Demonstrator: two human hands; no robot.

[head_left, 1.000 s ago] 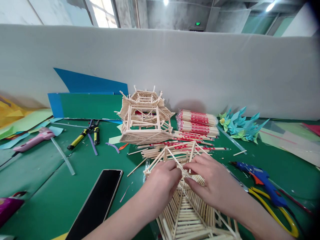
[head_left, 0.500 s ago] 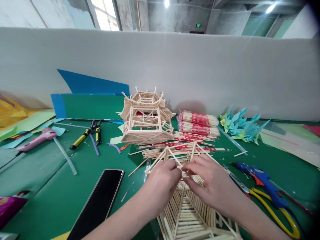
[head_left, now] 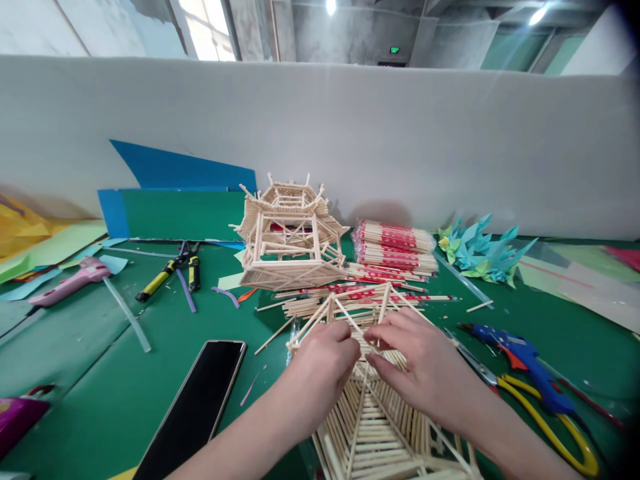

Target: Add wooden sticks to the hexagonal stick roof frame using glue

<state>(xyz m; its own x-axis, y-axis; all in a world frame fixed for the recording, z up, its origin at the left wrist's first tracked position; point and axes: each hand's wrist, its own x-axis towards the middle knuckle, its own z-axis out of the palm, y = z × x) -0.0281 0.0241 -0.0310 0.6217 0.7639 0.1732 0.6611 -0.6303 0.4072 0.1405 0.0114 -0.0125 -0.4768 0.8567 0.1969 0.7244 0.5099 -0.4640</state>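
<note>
A lattice model roof (head_left: 370, 420) built of thin wooden sticks lies in front of me, with an open frame of sticks at its far end. Over that frame my left hand (head_left: 325, 363) is closed, fingers curled; what they grip is hidden. Facing it, my right hand (head_left: 417, 353) bends thumb and fingers around the lower end of a slanting wooden stick (head_left: 348, 313), the two hands' fingertips almost touching. Behind them stands a second stick model, a tiered pavilion (head_left: 287, 267). Loose sticks (head_left: 307, 307) lie between the two models.
Red-banded stick bundles (head_left: 395, 243) and blue paper foliage (head_left: 483, 250) are at the back. On the right lie a blue glue gun (head_left: 520, 357) and yellow-handled scissors (head_left: 530, 400). Left are a phone (head_left: 195, 407), a pink glue gun (head_left: 75, 283) and yellow-black pliers (head_left: 163, 277).
The whole view has shifted very slightly. Both hands keep nearly the same pose over the stick frame, and a small gap shows between their fingertips.
</note>
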